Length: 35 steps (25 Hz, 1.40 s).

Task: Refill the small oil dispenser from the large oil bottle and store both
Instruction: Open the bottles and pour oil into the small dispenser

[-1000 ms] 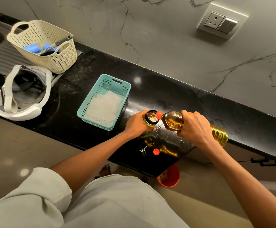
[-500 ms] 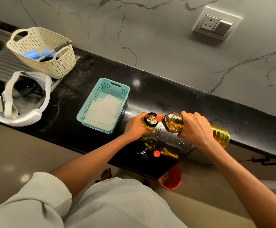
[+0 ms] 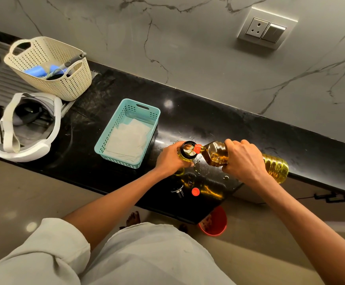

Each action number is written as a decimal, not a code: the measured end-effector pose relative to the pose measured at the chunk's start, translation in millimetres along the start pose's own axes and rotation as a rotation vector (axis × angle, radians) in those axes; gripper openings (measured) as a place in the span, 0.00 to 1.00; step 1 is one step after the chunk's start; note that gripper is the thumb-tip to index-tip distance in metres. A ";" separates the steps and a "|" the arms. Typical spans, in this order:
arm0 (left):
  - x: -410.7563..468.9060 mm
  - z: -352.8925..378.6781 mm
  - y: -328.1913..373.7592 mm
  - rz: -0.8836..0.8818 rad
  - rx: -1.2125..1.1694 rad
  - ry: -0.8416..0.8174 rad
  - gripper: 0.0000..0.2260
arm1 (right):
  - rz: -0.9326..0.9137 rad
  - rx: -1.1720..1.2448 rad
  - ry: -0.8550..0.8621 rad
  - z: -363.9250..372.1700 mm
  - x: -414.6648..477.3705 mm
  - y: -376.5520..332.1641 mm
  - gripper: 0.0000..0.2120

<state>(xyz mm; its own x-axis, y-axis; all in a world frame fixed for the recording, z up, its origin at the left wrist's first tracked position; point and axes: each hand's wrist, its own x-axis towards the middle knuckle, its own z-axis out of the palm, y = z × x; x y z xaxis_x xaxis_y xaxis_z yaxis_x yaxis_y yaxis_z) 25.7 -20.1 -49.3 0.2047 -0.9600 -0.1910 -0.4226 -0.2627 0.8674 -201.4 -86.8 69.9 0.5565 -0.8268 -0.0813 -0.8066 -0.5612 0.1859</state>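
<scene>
**Oil going from big bottle into small dispenser**

The small oil dispenser [image 3: 185,154] is standing near the front edge of the black countertop [image 3: 249,128], its mouth open. The left hand [image 3: 170,159] is wrapping its fingers closed around the body. The right hand [image 3: 244,159] is clenching the large oil bottle [image 3: 274,167] at mid-body, tipping it nearly flat, neck at the dispenser's rim. The bottle probably feels heavy, slick and squeezable; a mid-body grip suits it. An orange cap [image 3: 195,191] and metal spout [image 3: 177,190] are lying nearer the front edge.
</scene>
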 end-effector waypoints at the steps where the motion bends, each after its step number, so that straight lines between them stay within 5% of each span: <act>1: -0.1 0.0 -0.1 -0.002 0.002 -0.001 0.33 | -0.003 -0.005 0.002 -0.4 -0.3 -0.4 0.26; 18: -1.2 2.3 -2.4 -0.009 -0.018 -0.004 0.33 | 0.031 0.025 0.007 -0.4 -2.0 -1.3 0.27; 29: 2.9 0.7 0.0 0.019 -0.022 -0.006 0.36 | 0.132 0.372 -0.054 18.4 -15.4 -8.7 0.26; 35: 0.6 1.6 0.4 0.055 -0.048 -0.029 0.34 | 0.191 0.640 0.050 38.0 -26.3 -8.6 0.25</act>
<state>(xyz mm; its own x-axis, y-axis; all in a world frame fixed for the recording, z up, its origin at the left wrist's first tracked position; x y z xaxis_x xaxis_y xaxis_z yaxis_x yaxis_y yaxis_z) 24.3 -21.0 -49.9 0.1562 -0.9755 -0.1548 -0.3896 -0.2049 0.8979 -216.7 -61.7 33.2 0.3887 -0.9196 -0.0564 -0.8421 -0.3298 -0.4267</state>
